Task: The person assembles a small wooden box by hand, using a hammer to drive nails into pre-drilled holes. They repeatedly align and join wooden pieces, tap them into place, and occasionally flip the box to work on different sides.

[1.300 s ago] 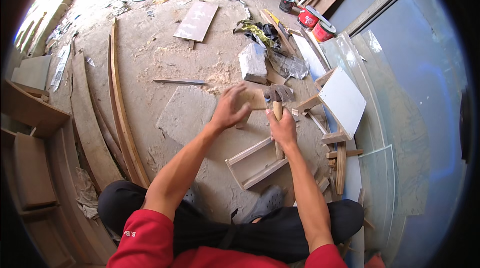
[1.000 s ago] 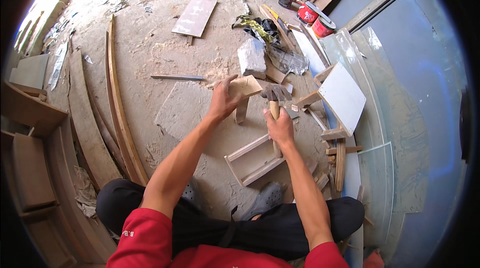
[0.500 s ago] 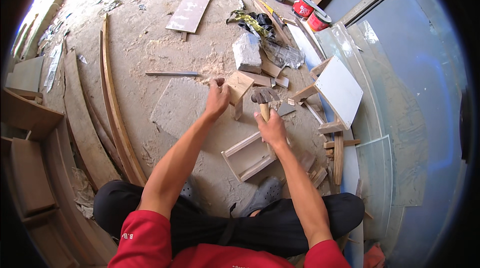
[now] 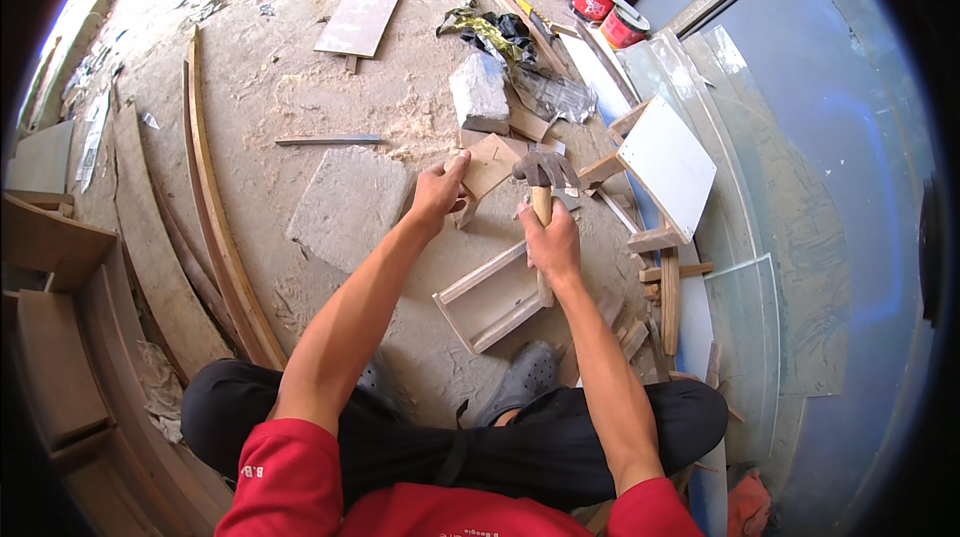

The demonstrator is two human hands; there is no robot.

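Grey clogs (image 4: pixel 522 383) sit just nearer than a shallow wooden frame (image 4: pixel 509 326). Just beyond the frame, the right fingers (image 4: pixel 547 237) wrap a hammer (image 4: pixel 541 205), the left fingers (image 4: pixel 456 166) grip a wooden piece (image 4: pixel 493 163). Left of the frame lies a stone slab (image 4: pixel 350 207); right, a white-topped stand (image 4: pixel 668 169); farther beyond, a whitish block (image 4: pixel 480 94), then red cans (image 4: pixel 625 29).

On the grey concrete floor (image 4: pixel 250 207), long brown wooden planks (image 4: pixel 150 227) lie toward the left edge, two red cylindrical cans (image 4: pixel 592 3) toward the far right corner. A flat grey stone slab (image 4: pixel 350 207) lies left of a pale square wooden board (image 4: pixel 486 166), with a rough white block (image 4: pixel 479 94) behind the board and a rectangular wooden tray (image 4: pixel 480 272) before it.
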